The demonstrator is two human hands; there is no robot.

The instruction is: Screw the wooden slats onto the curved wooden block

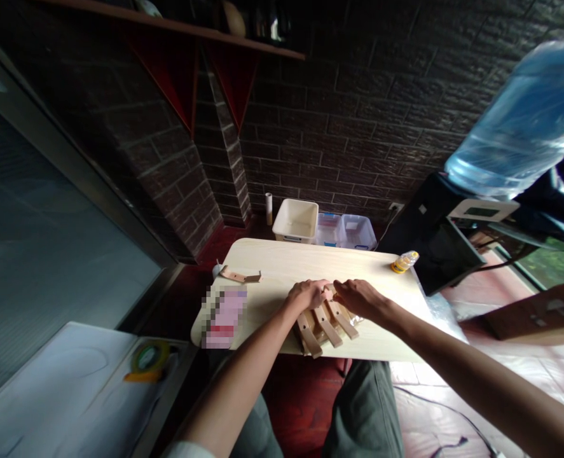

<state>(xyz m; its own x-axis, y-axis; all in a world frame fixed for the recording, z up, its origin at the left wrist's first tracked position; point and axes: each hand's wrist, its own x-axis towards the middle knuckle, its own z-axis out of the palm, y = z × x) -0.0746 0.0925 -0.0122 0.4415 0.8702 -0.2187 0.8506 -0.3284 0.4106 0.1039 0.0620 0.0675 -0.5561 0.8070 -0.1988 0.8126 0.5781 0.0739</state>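
Note:
Several curved wooden slats (327, 327) with dark holes lie side by side near the front edge of the pale wooden table (282, 257). My left hand (308, 294) is over their far left end, its fingers closed. My right hand (359, 298) meets it from the right, also with fingers curled in a pinch. Whatever is between the fingertips is too small and too covered to name. Some clear plastic shows beside the slats under my right hand. Another bent wooden piece (238, 277) lies apart at the table's left, with a thin pin standing at its right end.
A small bottle with a yellow part (404, 262) lies at the table's right end. Left of the slats is a blurred-out pink item (227, 318). Behind the table stand a cream bin (297, 219) and clear plastic boxes (346, 230). A water dispenser (427, 216) is at right.

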